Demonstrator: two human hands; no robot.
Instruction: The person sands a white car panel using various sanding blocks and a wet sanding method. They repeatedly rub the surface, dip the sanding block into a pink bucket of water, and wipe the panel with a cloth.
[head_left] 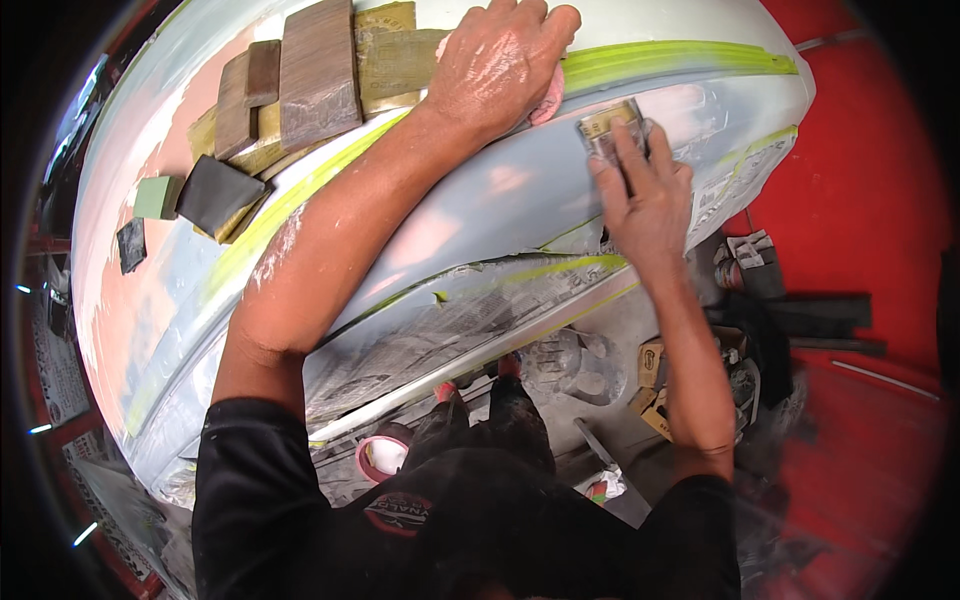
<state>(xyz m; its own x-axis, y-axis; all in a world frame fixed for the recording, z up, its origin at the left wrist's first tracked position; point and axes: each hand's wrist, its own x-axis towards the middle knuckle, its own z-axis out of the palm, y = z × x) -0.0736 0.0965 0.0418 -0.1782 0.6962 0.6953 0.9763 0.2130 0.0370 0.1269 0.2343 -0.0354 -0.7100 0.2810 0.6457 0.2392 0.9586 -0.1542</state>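
Observation:
My left hand (pixel 505 75) rests high on a curved, patchily primed body panel (pixel 470 210), fingers curled over a pink cloth or pad (pixel 550 100) that is mostly hidden. My right hand (pixel 645 190) grips a small sanding pad with tan abrasive paper (pixel 607 118), pressed on the grey and pink surface below a yellow-green band (pixel 680 60). Wooden blocks (pixel 315 75), tan sandpaper sheets (pixel 405 60), a black square pad (pixel 215 190), a green block (pixel 155 197) and a small dark piece (pixel 131 243) lie on the panel to the left.
Below the panel are my feet, masking sheets (pixel 420 320), a pink-rimmed container (pixel 378 455), a cardboard box (pixel 655 370) and a clear plastic item (pixel 570 365). A red surface (pixel 860 220) with dark flat strips (pixel 830 310) and a thin rod (pixel 885 380) fills the right side.

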